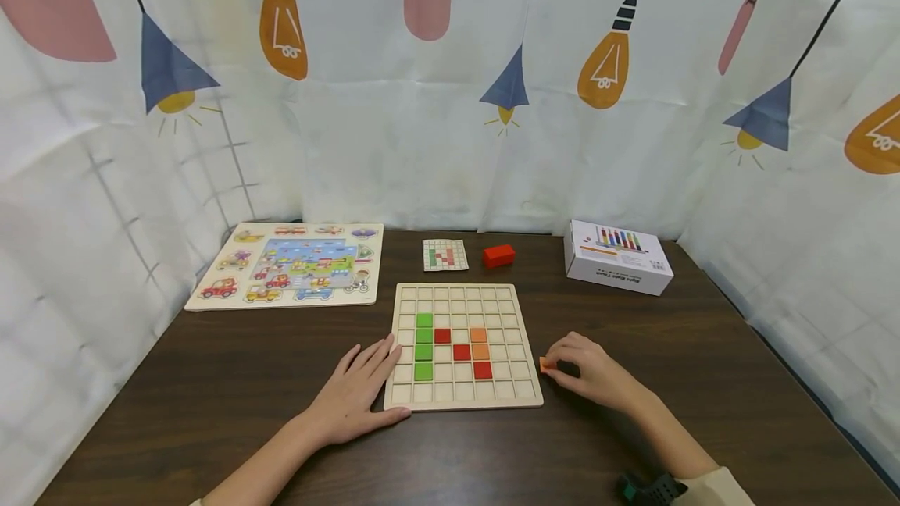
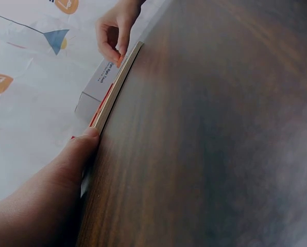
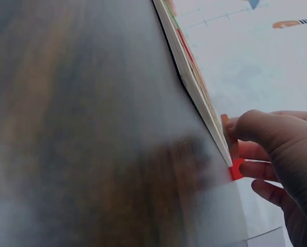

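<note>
A square wooden grid board [image 1: 443,394] lies flat on the dark table. Its cells hold a column of several green tiles [image 1: 424,352], three red tiles [image 1: 442,336] set apart, and two orange tiles [image 1: 479,335] one above the other. My left hand [image 1: 355,400] rests at the board's left edge with fingers extended, the thumb by the near corner. Just off the board's right side, my right hand [image 1: 594,369] pinches another orange tile [image 1: 544,365] between thumb and fingertips. In the right wrist view that orange tile [image 3: 225,122] appears beside the board's edge.
Behind the board lie a small printed pattern card [image 1: 445,255] and a red block-shaped stack [image 1: 498,256]. A picture puzzle board [image 1: 373,272] with vehicles is at the back left. At the back right stands a white box [image 1: 612,275]. Patterned curtains [image 1: 436,147] enclose the table's sides and back.
</note>
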The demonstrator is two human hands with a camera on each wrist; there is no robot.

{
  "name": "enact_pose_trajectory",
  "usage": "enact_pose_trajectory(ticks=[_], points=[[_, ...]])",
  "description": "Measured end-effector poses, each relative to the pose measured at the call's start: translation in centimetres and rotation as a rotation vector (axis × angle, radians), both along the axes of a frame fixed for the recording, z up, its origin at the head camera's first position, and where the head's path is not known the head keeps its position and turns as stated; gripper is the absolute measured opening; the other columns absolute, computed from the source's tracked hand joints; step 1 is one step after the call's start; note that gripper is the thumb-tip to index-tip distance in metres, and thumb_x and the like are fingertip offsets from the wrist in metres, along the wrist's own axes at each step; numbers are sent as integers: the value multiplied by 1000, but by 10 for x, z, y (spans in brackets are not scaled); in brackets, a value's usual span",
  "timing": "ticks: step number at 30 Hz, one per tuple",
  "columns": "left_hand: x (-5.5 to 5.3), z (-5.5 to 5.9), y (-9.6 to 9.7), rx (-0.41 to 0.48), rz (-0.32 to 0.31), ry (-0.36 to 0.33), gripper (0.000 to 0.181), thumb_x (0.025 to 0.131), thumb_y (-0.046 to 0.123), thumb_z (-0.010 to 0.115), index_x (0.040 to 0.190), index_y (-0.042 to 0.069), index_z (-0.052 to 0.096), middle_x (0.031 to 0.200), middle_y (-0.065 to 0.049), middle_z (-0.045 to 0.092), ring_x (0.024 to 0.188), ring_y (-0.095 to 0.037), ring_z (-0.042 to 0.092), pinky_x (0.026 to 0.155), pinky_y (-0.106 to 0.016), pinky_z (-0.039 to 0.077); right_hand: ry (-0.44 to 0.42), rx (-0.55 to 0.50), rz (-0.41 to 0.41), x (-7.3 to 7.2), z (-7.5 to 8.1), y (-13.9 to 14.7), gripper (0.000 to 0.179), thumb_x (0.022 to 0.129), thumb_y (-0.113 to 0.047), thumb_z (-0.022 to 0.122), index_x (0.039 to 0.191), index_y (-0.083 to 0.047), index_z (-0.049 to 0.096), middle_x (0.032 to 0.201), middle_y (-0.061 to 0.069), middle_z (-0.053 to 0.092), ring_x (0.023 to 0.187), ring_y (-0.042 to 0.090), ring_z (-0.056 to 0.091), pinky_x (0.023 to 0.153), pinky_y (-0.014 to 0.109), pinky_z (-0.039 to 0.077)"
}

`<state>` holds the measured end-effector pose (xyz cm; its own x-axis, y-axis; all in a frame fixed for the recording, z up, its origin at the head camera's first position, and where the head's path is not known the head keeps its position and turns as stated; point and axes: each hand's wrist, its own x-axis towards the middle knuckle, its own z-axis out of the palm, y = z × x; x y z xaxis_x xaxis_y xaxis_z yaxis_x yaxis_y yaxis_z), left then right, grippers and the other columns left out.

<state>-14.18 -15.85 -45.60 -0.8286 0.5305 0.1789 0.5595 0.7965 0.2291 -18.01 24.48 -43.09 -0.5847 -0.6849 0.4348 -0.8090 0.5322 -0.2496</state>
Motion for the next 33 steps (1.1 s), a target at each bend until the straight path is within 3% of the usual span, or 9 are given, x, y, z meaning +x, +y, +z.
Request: enact_pose_trajectory(ticks=[5,12,18,33], points=[[0,0,0,-3,-1,2,91,82,72,38,147,11,22,152,-6,12,137,-22,15,107,-50,8,-29,33,-14,-4,4,-6,14,78,-14,73,91,-19,68,92,-13,60,87,6,51,72,28,48],[0,0,0,-1,1,-5,90,82,72,38,147,11,22,153,-5,11,137,-23,15,107,-50,8,12,7,43,-11,8,-16,16,77,-12,74,91,-17,69,92,-10,60,86,7,51,71,25,47],[0,0,0,-5,-3,8,90,82,72,38,147,11,21,153,-5,12,137,-23,15,107,-51,9,-16,16,48,-17,12,-26,15,78,-13,73,92,-17,69,93,-10,60,88,7,50,72,26,47],[1,0,0,-22,-3,20,90,82,72,36,146,10,23,152,-6,13,137,-22,16,107,-50,11,-67,-28,100,-46,9,-58,13,78,-10,73,90,-15,70,96,-6,61,89,10,53,72,24,48]])
